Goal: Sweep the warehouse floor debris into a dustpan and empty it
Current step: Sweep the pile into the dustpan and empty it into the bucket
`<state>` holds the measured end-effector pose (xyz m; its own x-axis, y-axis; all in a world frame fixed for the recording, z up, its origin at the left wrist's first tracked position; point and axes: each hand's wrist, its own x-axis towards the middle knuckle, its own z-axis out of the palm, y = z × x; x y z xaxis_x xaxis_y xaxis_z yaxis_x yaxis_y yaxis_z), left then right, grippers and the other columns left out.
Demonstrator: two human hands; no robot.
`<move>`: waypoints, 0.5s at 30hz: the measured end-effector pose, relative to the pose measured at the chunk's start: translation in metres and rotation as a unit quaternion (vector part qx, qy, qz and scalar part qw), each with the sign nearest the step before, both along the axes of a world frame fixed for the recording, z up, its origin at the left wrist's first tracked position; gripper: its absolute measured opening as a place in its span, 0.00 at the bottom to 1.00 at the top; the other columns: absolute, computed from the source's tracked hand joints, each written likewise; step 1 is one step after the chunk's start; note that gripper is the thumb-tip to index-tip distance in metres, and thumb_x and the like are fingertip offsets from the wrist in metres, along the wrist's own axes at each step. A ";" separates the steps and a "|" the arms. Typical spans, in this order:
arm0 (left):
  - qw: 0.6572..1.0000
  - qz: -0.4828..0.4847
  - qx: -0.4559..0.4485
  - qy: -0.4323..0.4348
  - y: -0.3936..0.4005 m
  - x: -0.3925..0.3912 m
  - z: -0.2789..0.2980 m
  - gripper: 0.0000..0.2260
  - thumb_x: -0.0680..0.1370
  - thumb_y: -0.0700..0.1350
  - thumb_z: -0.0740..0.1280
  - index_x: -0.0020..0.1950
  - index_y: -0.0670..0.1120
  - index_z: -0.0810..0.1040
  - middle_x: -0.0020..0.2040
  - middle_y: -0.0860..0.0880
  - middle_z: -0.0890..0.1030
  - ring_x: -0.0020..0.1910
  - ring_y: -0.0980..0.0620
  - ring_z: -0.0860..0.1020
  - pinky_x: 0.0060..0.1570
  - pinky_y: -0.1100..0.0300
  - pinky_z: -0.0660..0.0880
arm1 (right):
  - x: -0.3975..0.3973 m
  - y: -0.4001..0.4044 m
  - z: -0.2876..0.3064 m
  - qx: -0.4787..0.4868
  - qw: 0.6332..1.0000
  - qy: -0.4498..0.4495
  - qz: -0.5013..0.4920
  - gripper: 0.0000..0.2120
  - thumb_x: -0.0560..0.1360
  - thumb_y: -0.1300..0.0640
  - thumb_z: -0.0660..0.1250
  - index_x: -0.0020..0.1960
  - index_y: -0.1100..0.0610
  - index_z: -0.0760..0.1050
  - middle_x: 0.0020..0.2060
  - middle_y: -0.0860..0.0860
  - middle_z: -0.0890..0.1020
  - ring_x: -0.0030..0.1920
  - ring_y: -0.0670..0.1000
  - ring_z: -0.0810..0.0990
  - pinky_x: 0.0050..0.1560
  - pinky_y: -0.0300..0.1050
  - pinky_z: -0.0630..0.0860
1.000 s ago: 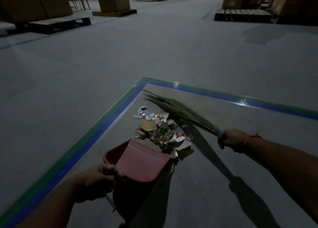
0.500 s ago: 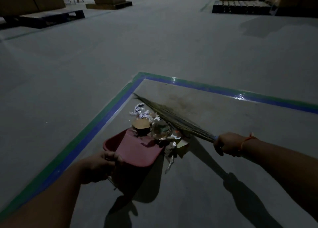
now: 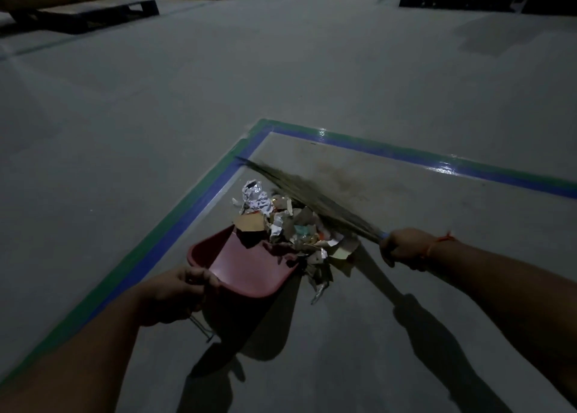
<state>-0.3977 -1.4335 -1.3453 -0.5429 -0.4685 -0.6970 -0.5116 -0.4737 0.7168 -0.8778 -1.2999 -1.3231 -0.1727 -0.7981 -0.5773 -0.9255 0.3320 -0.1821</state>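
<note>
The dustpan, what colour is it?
The dustpan is red, a dull pinkish red in this dim light. The head view, the only one, shows it.

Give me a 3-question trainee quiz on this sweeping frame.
1. True or false: the left hand holds the red dustpan.
2. What does the right hand grip? A) mop B) broom C) rag
3. Fill in: the debris pile lies at the dustpan's ____.

Key: 1 true; 2 B; 3 mouth, with some pieces beside it on the floor near the blue-green tape.
</note>
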 end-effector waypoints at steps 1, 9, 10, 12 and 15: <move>1.000 -0.009 -0.004 -0.003 -0.004 -0.001 0.001 0.11 0.79 0.30 0.60 0.56 0.38 0.80 0.41 0.41 0.78 0.32 0.49 0.72 0.30 0.59 0.67 | 0.007 -0.002 -0.005 0.014 1.000 -0.001 0.003 0.14 0.72 0.66 0.61 0.36 0.51 0.80 0.32 0.54 0.80 0.21 0.46 0.75 0.25 0.38 0.74; 0.999 -0.042 -0.029 -0.006 -0.028 -0.040 0.000 0.13 0.79 0.29 0.59 0.55 0.40 0.81 0.39 0.44 0.80 0.31 0.50 0.73 0.29 0.60 0.69 | 0.019 0.021 -0.021 0.053 0.996 -0.019 0.065 0.14 0.70 0.64 0.62 0.35 0.48 0.79 0.34 0.51 0.81 0.28 0.51 0.79 0.34 0.45 0.81; 0.999 -0.042 -0.034 -0.001 -0.028 -0.045 -0.001 0.14 0.79 0.29 0.59 0.54 0.41 0.82 0.39 0.44 0.80 0.31 0.51 0.73 0.29 0.60 0.70 | 0.017 0.024 -0.021 0.050 0.996 -0.015 0.075 0.14 0.69 0.63 0.62 0.35 0.46 0.80 0.36 0.51 0.82 0.31 0.51 0.81 0.37 0.47 0.82; 0.999 -0.032 -0.043 0.003 -0.025 -0.052 -0.002 0.14 0.79 0.29 0.60 0.53 0.42 0.82 0.41 0.44 0.81 0.31 0.51 0.74 0.28 0.60 0.70 | 0.016 0.029 -0.014 0.034 0.996 -0.010 0.086 0.13 0.69 0.62 0.63 0.34 0.46 0.79 0.35 0.46 0.80 0.33 0.47 0.80 0.38 0.41 0.79; 0.998 -0.026 -0.056 0.008 -0.017 -0.062 -0.003 0.14 0.78 0.29 0.61 0.52 0.43 0.83 0.42 0.43 0.81 0.32 0.50 0.73 0.28 0.60 0.70 | 0.013 0.036 -0.001 0.009 0.996 -0.016 0.084 0.13 0.73 0.63 0.64 0.34 0.47 0.78 0.35 0.42 0.77 0.30 0.41 0.75 0.37 0.35 0.74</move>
<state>-0.4596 -1.4503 -1.3487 -0.5799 -0.5135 -0.6325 -0.5214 -0.3626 0.7724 -0.8645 -1.2636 -1.3245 -0.0189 -0.8034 -0.5951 -0.9624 0.1761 -0.2070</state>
